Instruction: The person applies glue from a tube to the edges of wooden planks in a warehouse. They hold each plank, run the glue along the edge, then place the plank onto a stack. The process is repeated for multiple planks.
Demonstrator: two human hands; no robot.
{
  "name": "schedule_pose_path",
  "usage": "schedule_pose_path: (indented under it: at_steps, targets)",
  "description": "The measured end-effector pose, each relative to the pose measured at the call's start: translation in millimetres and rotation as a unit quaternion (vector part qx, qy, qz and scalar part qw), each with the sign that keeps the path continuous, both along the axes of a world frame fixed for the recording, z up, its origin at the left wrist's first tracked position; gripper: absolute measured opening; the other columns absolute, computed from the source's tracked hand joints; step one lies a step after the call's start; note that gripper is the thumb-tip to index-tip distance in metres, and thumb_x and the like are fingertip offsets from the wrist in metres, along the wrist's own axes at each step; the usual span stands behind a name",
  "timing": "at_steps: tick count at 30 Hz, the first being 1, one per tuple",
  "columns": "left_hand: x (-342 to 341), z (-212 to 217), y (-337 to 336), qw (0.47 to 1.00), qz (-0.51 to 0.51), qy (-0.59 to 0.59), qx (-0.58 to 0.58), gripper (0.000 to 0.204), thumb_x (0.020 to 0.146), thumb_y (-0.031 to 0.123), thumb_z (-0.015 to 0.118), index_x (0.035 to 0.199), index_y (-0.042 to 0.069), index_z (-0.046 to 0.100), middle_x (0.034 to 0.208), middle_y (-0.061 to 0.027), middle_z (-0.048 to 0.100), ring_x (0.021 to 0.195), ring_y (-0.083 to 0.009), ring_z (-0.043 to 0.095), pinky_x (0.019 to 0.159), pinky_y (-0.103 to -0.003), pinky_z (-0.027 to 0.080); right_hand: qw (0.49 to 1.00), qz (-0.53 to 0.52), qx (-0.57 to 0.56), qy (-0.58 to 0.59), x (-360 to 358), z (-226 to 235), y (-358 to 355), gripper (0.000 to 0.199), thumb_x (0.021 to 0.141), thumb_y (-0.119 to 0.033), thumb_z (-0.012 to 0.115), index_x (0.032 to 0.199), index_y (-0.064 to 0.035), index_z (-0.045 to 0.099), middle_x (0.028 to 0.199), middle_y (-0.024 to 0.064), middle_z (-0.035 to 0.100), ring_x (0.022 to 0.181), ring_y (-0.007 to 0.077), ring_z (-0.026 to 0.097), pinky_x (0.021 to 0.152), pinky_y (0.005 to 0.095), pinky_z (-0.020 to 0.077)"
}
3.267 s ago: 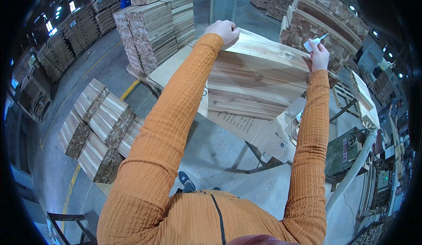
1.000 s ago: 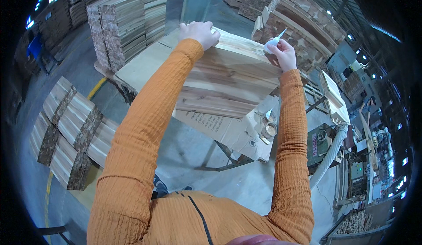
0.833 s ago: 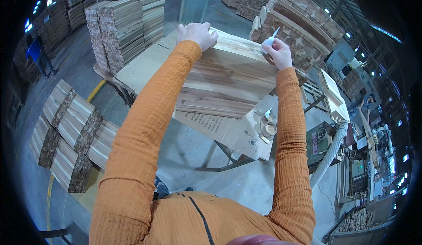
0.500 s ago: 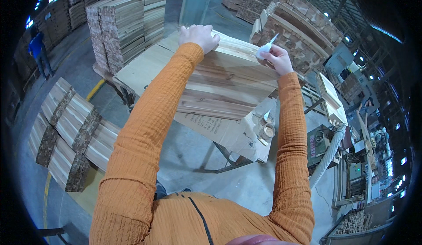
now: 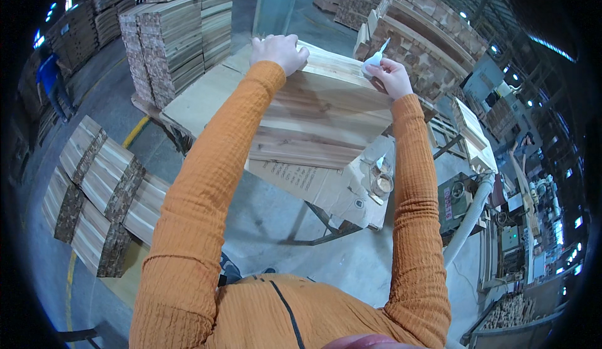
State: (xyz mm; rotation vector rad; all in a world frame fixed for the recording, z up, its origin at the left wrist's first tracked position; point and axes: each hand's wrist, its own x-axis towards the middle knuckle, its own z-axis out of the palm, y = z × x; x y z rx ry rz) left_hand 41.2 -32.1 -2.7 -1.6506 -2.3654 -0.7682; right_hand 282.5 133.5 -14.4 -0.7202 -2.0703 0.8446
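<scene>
A glued-up wooden panel [image 5: 320,114] with lengthwise grain lies on top at the worktable, in front of me. My left hand [image 5: 276,54] is at its far left corner, fingers curled over the edge; the fingertips are partly hidden. In my right hand [image 5: 394,81] is a small white squeeze bottle [image 5: 371,66] with a thin pointed nozzle, the nozzle tilted upward. That hand is close to the panel's far right corner. Under the panel's near side shows a printed cardboard sheet [image 5: 291,178].
Small round containers [image 5: 380,185] sit on the table's right corner. Stacked boards stand at the far left [image 5: 172,42], far right [image 5: 420,48] and near left [image 5: 94,192]. A grey hose [image 5: 470,217] runs beside a machine at right. A person in blue [image 5: 51,79] stands far left.
The bottle and my right hand have shifted slightly left within the view. My left hand keeps its place on the panel's corner.
</scene>
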Motion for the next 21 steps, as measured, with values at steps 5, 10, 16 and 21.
schedule_pose_path:
  at_steps: [5, 10, 16, 21]
  targets:
    - [-9, -3, 0, 1.0, 0.013, 0.005, 0.003, 0.043, 0.083, 0.041, 0.044, 0.11, 0.015, 0.064, 0.104, -0.0078, 0.067, 0.099, -0.0235, 0.061, 0.093, -0.041, 0.035, 0.998, -0.06, -0.011, 0.028, -6, 5, -10, 0.022, 0.08, -0.019, 0.072, 0.092, -0.0009, 0.068, 0.07, -0.0034, 0.059, 0.062, 0.0039, 0.052, 0.057, 0.0215, 0.0422]
    - [-6, -1, 3, 1.0, 0.005, -0.002, -0.011, 0.044, 0.083, 0.043, 0.045, 0.111, 0.016, 0.064, 0.105, -0.0075, 0.067, 0.099, -0.0242, 0.061, 0.092, -0.04, 0.035, 1.0, 0.017, -0.016, -0.006, -1, 5, -12, 0.022, 0.079, -0.014, 0.071, 0.097, -0.0015, 0.067, 0.08, 0.002, 0.065, 0.068, 0.0062, 0.058, 0.061, 0.0214, 0.0467]
    - [-5, 1, 0, 1.0, 0.005, -0.004, -0.02, 0.043, 0.083, 0.043, 0.045, 0.109, 0.015, 0.065, 0.101, -0.0097, 0.068, 0.096, -0.0255, 0.062, 0.091, -0.041, 0.035, 0.995, 0.065, -0.045, 0.056, 1, 3, -11, 0.023, 0.079, -0.014, 0.072, 0.097, -0.0008, 0.067, 0.08, -0.0001, 0.065, 0.071, 0.006, 0.058, 0.064, 0.0216, 0.0467]
    - [-4, 2, 1, 1.0, 0.0, -0.007, -0.014, 0.042, 0.082, 0.042, 0.046, 0.107, 0.014, 0.066, 0.099, -0.0101, 0.068, 0.096, -0.0269, 0.062, 0.092, -0.042, 0.035, 1.0, 0.021, -0.014, -0.007, 1, 3, -6, 0.023, 0.078, -0.014, 0.072, 0.097, -0.0016, 0.068, 0.08, -0.0006, 0.065, 0.07, 0.0056, 0.057, 0.064, 0.0216, 0.0456]
